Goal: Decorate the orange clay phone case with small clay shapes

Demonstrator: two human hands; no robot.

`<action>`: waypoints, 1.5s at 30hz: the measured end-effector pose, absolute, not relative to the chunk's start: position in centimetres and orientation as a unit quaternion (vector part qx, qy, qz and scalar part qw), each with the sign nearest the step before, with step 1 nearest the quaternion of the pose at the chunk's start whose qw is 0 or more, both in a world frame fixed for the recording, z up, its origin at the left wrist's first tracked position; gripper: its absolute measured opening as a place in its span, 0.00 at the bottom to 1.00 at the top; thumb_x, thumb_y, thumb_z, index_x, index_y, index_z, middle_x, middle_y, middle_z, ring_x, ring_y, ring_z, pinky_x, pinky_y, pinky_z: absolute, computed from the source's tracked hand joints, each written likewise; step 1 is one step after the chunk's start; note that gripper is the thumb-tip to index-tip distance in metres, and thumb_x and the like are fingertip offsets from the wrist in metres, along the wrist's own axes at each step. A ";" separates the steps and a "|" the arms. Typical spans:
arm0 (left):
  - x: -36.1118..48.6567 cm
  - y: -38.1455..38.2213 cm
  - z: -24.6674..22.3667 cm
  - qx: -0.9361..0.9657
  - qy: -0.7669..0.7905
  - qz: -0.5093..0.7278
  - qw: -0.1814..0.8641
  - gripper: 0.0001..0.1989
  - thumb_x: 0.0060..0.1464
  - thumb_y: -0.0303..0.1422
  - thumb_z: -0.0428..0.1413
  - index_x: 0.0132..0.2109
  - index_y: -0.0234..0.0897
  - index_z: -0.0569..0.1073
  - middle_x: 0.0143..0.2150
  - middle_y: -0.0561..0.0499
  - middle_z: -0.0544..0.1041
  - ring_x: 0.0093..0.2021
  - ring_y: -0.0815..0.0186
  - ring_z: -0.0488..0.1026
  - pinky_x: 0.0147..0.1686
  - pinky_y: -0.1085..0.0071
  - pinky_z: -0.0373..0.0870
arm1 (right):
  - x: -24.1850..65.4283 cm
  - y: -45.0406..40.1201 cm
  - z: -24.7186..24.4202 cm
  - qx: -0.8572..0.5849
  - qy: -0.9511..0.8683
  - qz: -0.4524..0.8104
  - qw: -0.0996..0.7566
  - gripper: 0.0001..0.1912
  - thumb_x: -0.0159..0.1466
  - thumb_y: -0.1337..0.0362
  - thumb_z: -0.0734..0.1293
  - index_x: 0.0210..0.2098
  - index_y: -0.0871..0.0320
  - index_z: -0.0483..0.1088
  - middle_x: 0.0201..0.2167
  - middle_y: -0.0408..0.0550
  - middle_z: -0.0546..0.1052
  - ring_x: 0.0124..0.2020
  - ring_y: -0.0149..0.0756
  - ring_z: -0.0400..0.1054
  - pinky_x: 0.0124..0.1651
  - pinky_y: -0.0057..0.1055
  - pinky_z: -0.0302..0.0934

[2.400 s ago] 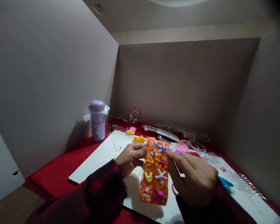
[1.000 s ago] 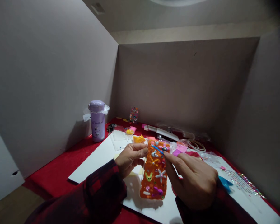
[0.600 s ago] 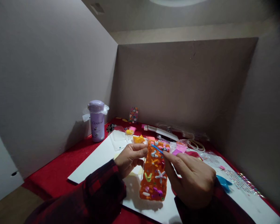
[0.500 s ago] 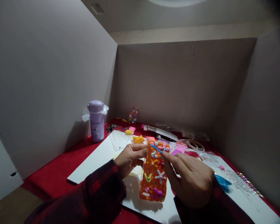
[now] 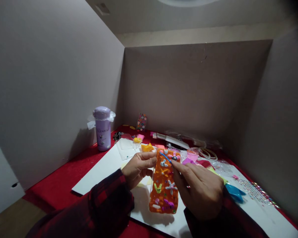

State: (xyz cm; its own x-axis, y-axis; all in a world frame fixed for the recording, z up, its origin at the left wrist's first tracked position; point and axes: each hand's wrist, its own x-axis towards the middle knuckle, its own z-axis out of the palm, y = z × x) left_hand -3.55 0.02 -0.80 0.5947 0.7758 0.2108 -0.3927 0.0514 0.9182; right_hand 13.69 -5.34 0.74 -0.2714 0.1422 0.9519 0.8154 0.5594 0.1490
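An orange clay-covered phone case (image 5: 161, 195) stands tilted up before me, dotted with small clay bunnies, flowers and a bow. My left hand (image 5: 140, 167) pinches its upper left edge between thumb and fingers. In my right hand (image 5: 201, 185) is a thin blue clay tool (image 5: 166, 157), held near its lower end. The tool's tip lies at the case's top left corner, above a white bunny; whether it touches the clay I cannot tell. My right fingers cover part of the case's right edge.
Under the case lies a white board (image 5: 99, 172) on a red cloth (image 5: 52, 178). A purple bottle (image 5: 103, 132) stands at the left. Behind are clay pieces (image 5: 147, 147), a clear case (image 5: 126, 148) and another decorated case (image 5: 141, 122). Rhinestones (image 5: 257, 193) and a blue packet (image 5: 234, 192) lie right.
My right hand has shifted slightly left, and the blue tool's tip has moved a little up and left on the case. My left hand keeps its hold.
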 end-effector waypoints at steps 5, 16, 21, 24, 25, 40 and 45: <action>-3.5 0.1 -0.8 0.548 0.167 0.417 0.706 0.15 0.56 0.30 0.53 0.50 0.33 0.72 0.40 0.41 0.76 0.34 0.66 0.72 0.35 0.69 0.68 | 13.6 -5.2 0.6 -0.333 -0.720 -0.337 0.507 0.04 0.57 0.71 0.68 0.29 0.63 0.76 0.17 0.44 0.73 0.19 0.27 0.64 0.24 0.27 0.54; -3.4 -0.1 -0.6 0.545 0.166 0.412 0.711 0.16 0.56 0.29 0.52 0.51 0.32 0.71 0.42 0.40 0.75 0.37 0.64 0.72 0.36 0.68 0.69 | 13.5 -5.2 0.3 -0.326 -0.727 -0.328 0.507 0.04 0.56 0.72 0.68 0.30 0.64 0.76 0.17 0.46 0.73 0.18 0.28 0.65 0.24 0.27 0.55; -3.5 -0.1 -0.7 0.540 0.166 0.416 0.712 0.16 0.56 0.29 0.52 0.52 0.33 0.71 0.42 0.41 0.75 0.36 0.65 0.72 0.35 0.69 0.69 | 13.6 -5.1 0.4 -0.325 -0.718 -0.337 0.515 0.03 0.56 0.71 0.68 0.30 0.64 0.76 0.18 0.47 0.74 0.20 0.29 0.67 0.26 0.27 0.58; -3.6 0.0 -0.9 0.540 0.168 0.416 0.712 0.16 0.56 0.30 0.52 0.52 0.34 0.71 0.41 0.41 0.75 0.36 0.65 0.72 0.35 0.69 0.69 | 13.6 -5.2 0.3 -0.333 -0.717 -0.329 0.517 0.04 0.57 0.70 0.68 0.30 0.64 0.76 0.19 0.47 0.75 0.20 0.30 0.68 0.27 0.27 0.58; -3.6 0.1 -0.9 0.541 0.170 0.415 0.712 0.16 0.56 0.30 0.52 0.51 0.34 0.71 0.41 0.41 0.75 0.36 0.65 0.72 0.35 0.69 0.69 | 13.6 -5.1 0.3 -0.334 -0.720 -0.326 0.514 0.04 0.57 0.70 0.68 0.30 0.64 0.76 0.18 0.47 0.75 0.20 0.29 0.67 0.26 0.27 0.58; -3.5 0.0 -0.9 0.540 0.186 0.416 0.707 0.16 0.55 0.32 0.54 0.50 0.33 0.72 0.40 0.41 0.75 0.34 0.66 0.71 0.35 0.68 0.69 | 13.5 -5.0 0.1 -0.328 -0.722 -0.331 0.511 0.04 0.58 0.70 0.67 0.31 0.65 0.75 0.18 0.47 0.74 0.19 0.27 0.66 0.25 0.26 0.57; -3.4 0.1 -1.1 0.543 0.181 0.409 0.711 0.16 0.55 0.32 0.53 0.51 0.32 0.71 0.41 0.40 0.75 0.37 0.63 0.71 0.36 0.66 0.69 | 13.5 -4.8 -0.3 -0.307 -0.730 -0.323 0.518 0.06 0.57 0.73 0.67 0.34 0.65 0.75 0.20 0.48 0.76 0.20 0.28 0.67 0.26 0.25 0.58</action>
